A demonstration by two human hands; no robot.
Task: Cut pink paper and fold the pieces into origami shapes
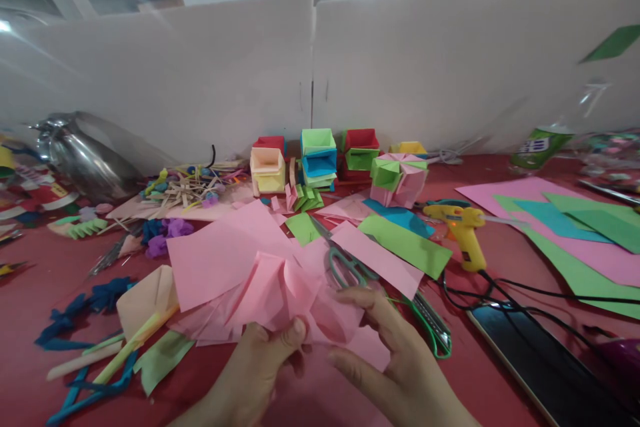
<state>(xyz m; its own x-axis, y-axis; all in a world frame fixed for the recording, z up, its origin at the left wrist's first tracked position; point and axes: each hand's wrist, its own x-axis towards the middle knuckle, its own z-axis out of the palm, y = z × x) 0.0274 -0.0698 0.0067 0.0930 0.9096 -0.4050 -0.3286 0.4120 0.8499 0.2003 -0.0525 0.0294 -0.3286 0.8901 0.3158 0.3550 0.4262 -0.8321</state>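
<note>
My left hand (273, 360) pinches a partly folded sheet of pink paper (267, 290) between thumb and fingers, with raised creased flaps facing away from me. To its right, my right hand (395, 353) is open, thumb and fingers apart, close to the paper's right side. Whether its fingertips touch the paper I cannot tell. More pink sheets (200, 267) lie spread under and behind the folded one. Just beyond my right hand are scissors (345, 267) with grey-green handles, partly covered by a pink strip (377, 257). A green utility knife (430, 320) lies to the right.
Folded paper boxes (317, 160) stand stacked by the white partition (210, 73). A yellow glue gun (463, 230) trails its cord across a phone (530, 360). Coloured sheets (550, 247) lie right; wooden sticks (193, 187), a metal jug (87, 157) and paper scraps lie left.
</note>
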